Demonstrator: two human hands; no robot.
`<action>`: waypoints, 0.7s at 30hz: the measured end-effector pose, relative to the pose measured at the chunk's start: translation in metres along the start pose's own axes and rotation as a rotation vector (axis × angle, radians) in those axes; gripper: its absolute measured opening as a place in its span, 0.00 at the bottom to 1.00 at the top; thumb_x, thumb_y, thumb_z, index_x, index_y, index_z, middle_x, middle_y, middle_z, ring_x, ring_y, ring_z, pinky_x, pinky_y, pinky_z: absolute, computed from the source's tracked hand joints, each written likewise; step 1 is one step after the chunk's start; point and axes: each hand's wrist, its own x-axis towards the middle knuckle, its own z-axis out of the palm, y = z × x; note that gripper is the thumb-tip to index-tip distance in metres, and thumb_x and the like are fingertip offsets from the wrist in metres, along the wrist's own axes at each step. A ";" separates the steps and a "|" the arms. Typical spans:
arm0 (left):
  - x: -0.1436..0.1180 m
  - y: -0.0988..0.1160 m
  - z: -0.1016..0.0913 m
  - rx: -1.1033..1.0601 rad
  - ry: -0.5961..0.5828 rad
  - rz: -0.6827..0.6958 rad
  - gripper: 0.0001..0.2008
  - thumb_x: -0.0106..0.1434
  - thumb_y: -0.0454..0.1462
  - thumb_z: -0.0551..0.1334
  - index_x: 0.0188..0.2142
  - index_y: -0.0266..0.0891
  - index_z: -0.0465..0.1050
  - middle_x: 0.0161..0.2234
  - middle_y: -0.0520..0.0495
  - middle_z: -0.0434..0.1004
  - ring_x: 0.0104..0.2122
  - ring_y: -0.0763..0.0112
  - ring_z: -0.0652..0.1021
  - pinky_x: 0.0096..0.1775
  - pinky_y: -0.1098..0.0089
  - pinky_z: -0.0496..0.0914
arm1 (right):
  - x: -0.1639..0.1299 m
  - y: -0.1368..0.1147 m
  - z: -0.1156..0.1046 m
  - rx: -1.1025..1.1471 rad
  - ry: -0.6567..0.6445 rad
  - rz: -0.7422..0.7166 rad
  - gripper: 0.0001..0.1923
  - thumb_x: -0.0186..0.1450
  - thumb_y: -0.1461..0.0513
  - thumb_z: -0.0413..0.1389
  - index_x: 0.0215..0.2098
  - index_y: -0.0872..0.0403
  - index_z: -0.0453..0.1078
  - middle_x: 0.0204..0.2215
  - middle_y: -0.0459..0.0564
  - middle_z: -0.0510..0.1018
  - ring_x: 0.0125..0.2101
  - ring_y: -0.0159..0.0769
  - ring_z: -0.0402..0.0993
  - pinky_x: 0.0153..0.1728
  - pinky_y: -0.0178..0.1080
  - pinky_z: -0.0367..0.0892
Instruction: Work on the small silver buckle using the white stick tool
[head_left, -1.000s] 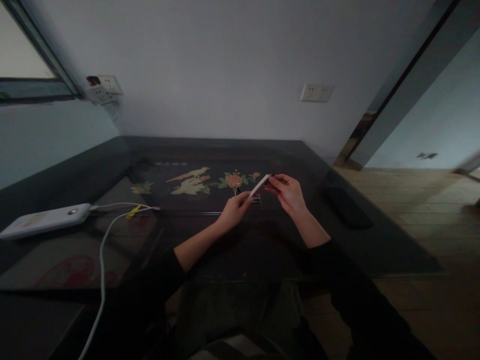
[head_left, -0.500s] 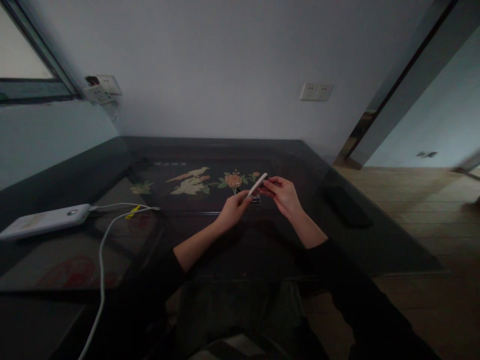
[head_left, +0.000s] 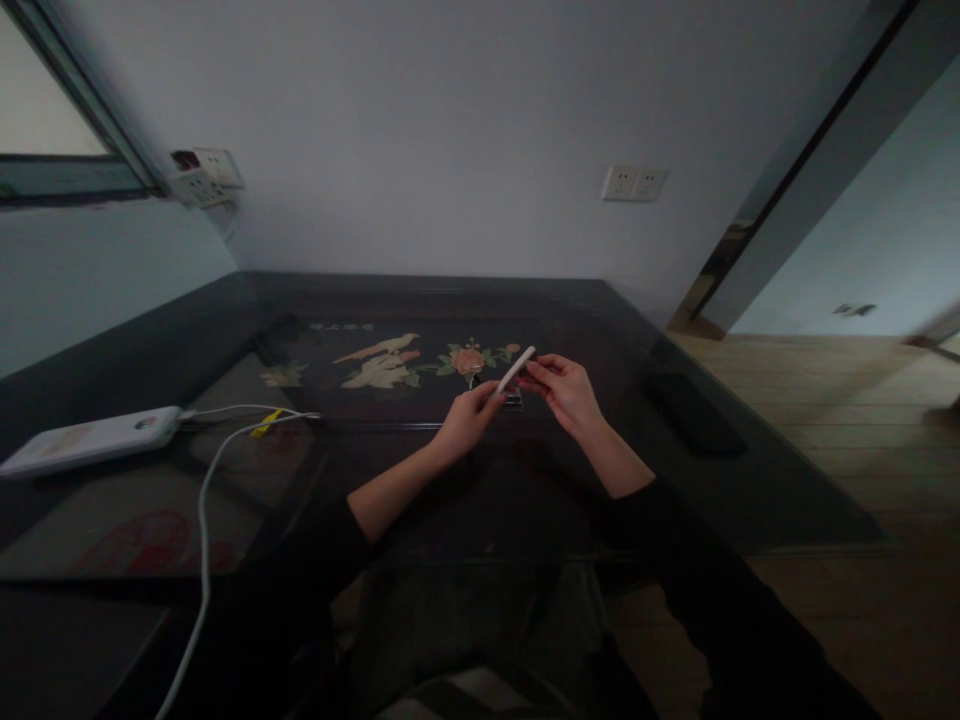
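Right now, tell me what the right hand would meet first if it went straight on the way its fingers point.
The right hand would likely first meet the slim white object in the left hand; the two look very close or touching, though depth is unclear.

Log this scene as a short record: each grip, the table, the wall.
Left grip: closed on the lower end of a slim white item
Right grip: at the item's upper part; exact contact unclear
Table: bears a white device, left, with a white cable beside it; a dark flat object, right
Wall: pair of white sockets, right of centre
Lighting: dim
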 end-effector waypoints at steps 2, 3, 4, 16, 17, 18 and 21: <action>0.000 0.000 0.000 0.003 0.009 0.002 0.18 0.66 0.41 0.55 0.50 0.34 0.72 0.22 0.54 0.63 0.23 0.75 0.63 0.26 0.75 0.57 | -0.001 0.001 0.001 -0.015 -0.011 0.017 0.15 0.45 0.60 0.71 0.26 0.55 0.73 0.24 0.46 0.80 0.24 0.33 0.78 0.34 0.38 0.78; 0.000 0.000 0.000 0.003 0.011 0.004 0.18 0.66 0.40 0.55 0.50 0.34 0.72 0.22 0.54 0.63 0.23 0.75 0.63 0.26 0.75 0.57 | 0.000 0.001 0.001 -0.013 -0.008 0.013 0.15 0.44 0.60 0.71 0.26 0.55 0.73 0.24 0.46 0.80 0.24 0.33 0.78 0.34 0.38 0.78; 0.000 0.000 0.000 0.003 0.009 0.007 0.18 0.66 0.41 0.55 0.50 0.34 0.72 0.22 0.54 0.63 0.23 0.75 0.63 0.25 0.75 0.57 | 0.000 0.000 0.000 -0.008 -0.001 0.003 0.15 0.44 0.60 0.71 0.26 0.55 0.73 0.24 0.46 0.80 0.24 0.33 0.78 0.33 0.37 0.78; -0.001 0.001 0.002 -0.013 -0.007 0.014 0.17 0.66 0.41 0.55 0.48 0.33 0.73 0.22 0.54 0.64 0.22 0.76 0.62 0.26 0.75 0.58 | 0.005 -0.005 -0.007 0.002 0.038 -0.059 0.15 0.45 0.60 0.71 0.26 0.55 0.72 0.26 0.46 0.80 0.26 0.33 0.79 0.34 0.37 0.78; -0.001 0.001 0.002 -0.017 -0.008 0.010 0.17 0.66 0.41 0.55 0.49 0.33 0.73 0.22 0.54 0.64 0.22 0.75 0.63 0.26 0.75 0.58 | 0.004 -0.003 -0.005 -0.003 0.031 -0.044 0.15 0.45 0.60 0.71 0.26 0.55 0.72 0.25 0.46 0.80 0.25 0.33 0.79 0.33 0.37 0.78; -0.001 0.001 0.001 -0.021 -0.006 0.005 0.17 0.66 0.41 0.55 0.49 0.33 0.73 0.22 0.54 0.64 0.22 0.75 0.63 0.26 0.75 0.58 | 0.003 -0.002 -0.003 -0.006 0.023 -0.029 0.15 0.44 0.60 0.71 0.25 0.55 0.73 0.24 0.45 0.80 0.24 0.32 0.78 0.33 0.37 0.78; 0.000 0.001 0.001 -0.022 0.001 -0.002 0.17 0.66 0.40 0.55 0.48 0.33 0.72 0.22 0.55 0.62 0.22 0.76 0.62 0.25 0.75 0.57 | 0.000 -0.002 0.000 0.000 0.007 -0.009 0.15 0.43 0.60 0.72 0.25 0.55 0.73 0.23 0.45 0.79 0.22 0.31 0.78 0.31 0.35 0.78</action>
